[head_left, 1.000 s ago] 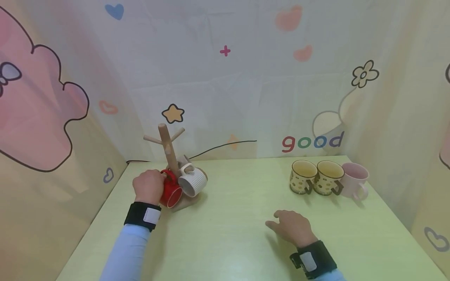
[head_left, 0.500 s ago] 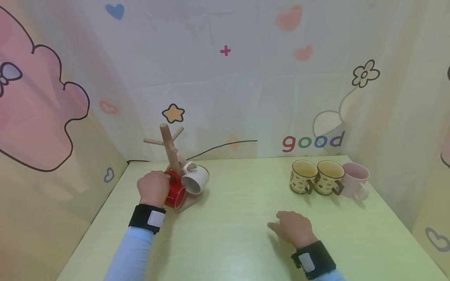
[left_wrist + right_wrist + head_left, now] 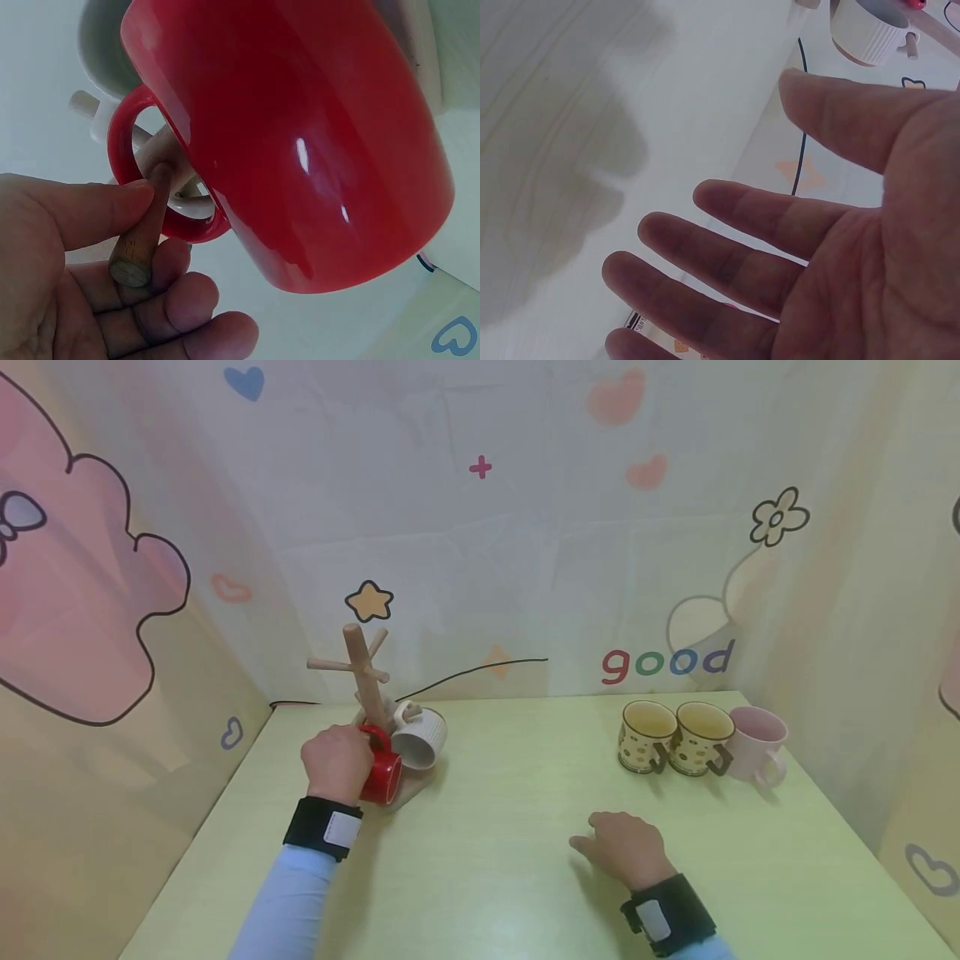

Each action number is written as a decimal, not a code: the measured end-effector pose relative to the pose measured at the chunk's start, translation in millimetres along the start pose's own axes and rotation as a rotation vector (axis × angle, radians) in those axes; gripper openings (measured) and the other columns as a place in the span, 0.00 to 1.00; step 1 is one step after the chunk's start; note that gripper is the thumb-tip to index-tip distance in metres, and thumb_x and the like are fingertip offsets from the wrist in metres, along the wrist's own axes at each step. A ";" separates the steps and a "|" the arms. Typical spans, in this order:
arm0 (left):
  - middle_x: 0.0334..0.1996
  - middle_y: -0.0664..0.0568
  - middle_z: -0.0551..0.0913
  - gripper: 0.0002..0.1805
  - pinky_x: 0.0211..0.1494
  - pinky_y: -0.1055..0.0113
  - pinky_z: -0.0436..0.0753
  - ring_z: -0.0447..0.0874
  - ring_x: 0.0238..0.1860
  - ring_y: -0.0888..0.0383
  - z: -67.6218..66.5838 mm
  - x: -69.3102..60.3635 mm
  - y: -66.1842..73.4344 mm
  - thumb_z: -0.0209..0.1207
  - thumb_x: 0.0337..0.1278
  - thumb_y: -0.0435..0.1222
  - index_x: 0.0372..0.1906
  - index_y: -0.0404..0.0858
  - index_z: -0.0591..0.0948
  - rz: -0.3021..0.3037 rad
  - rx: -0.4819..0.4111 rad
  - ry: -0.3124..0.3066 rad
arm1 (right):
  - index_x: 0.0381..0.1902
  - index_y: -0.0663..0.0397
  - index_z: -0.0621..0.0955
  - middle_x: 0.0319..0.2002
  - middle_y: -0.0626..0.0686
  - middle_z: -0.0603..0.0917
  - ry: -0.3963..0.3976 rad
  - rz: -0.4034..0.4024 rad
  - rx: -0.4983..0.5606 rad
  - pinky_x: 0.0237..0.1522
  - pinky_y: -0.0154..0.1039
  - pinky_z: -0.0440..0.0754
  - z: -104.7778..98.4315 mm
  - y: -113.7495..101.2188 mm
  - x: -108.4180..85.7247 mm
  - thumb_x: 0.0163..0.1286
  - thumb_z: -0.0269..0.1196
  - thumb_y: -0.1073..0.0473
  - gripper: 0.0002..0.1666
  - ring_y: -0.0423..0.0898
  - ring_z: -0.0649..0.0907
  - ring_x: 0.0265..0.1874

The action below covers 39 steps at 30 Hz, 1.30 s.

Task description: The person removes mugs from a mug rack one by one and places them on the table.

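Observation:
My left hand (image 3: pixel 337 764) is at the wooden mug stand (image 3: pixel 362 681), beside a red mug (image 3: pixel 384 777). In the left wrist view, the thumb and curled fingers of my left hand (image 3: pixel 112 262) pinch a wooden peg (image 3: pixel 142 236) that passes through the handle of the red mug (image 3: pixel 300 150); the thumb tip lies against the handle. A white ribbed mug (image 3: pixel 422 739) hangs on the stand's right side. My right hand (image 3: pixel 626 847) hovers over the table, fingers apart, holding nothing; the right wrist view shows the palm of the right hand (image 3: pixel 840 262).
Two spotted yellow mugs (image 3: pixel 646 739) (image 3: pixel 701 742) and a pink mug (image 3: pixel 756 745) stand close together at the table's (image 3: pixel 495 860) back right. A patterned cloth (image 3: pixel 480 568) hangs behind the table and along both sides.
My left hand has moved slightly right with the red mug. The stand has turned, its upper pegs pointing differently, and the white mug's opening has swung round. My right hand is nearly still.

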<state>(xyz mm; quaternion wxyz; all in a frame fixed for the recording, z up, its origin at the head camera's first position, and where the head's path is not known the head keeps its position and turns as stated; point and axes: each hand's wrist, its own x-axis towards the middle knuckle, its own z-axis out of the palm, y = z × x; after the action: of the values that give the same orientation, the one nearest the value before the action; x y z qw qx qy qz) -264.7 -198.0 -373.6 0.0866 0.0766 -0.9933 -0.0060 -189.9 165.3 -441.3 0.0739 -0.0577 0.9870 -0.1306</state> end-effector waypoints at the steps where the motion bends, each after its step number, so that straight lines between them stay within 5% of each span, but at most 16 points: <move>1: 0.21 0.42 0.81 0.14 0.28 0.54 0.84 0.79 0.22 0.48 0.2 -0.4 0.7 0.65 0.59 0.41 0.35 0.31 0.85 0.003 0.000 0.000 | 0.45 0.61 0.83 0.36 0.56 0.85 0.001 0.000 -0.001 0.33 0.53 0.81 0.2 0.0 0.0 0.65 0.64 0.45 0.24 0.53 0.83 0.33; 15: 0.21 0.42 0.82 0.15 0.29 0.51 0.85 0.80 0.21 0.47 2.2 -1.3 10.4 0.67 0.55 0.42 0.33 0.31 0.85 0.005 -0.036 0.007 | 0.45 0.61 0.83 0.37 0.56 0.85 -0.005 0.008 0.000 0.33 0.53 0.81 -1.6 -0.4 -0.4 0.66 0.63 0.45 0.24 0.52 0.82 0.32; 33: 0.27 0.40 0.85 0.17 0.33 0.47 0.85 0.81 0.23 0.45 7.1 -6.1 7.8 0.68 0.57 0.42 0.45 0.32 0.86 0.030 -0.018 -0.005 | 0.44 0.61 0.83 0.35 0.55 0.85 0.018 0.001 0.018 0.31 0.51 0.80 0.1 2.5 0.1 0.67 0.64 0.45 0.24 0.51 0.81 0.30; 39: 0.31 0.37 0.86 0.25 0.34 0.48 0.85 0.83 0.29 0.43 8.9 -12.9 2.1 0.63 0.63 0.49 0.52 0.31 0.84 -0.019 -0.112 0.008 | 0.41 0.61 0.83 0.30 0.52 0.82 0.021 0.002 0.032 0.27 0.46 0.77 -1.8 1.2 -1.4 0.67 0.64 0.45 0.22 0.48 0.76 0.26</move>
<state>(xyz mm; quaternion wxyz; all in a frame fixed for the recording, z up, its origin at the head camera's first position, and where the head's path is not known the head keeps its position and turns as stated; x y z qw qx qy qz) -254.1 -194.0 -384.5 0.0948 0.0810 -0.9903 -0.0619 -188.9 167.1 -439.7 0.0645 -0.0541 0.9856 -0.1468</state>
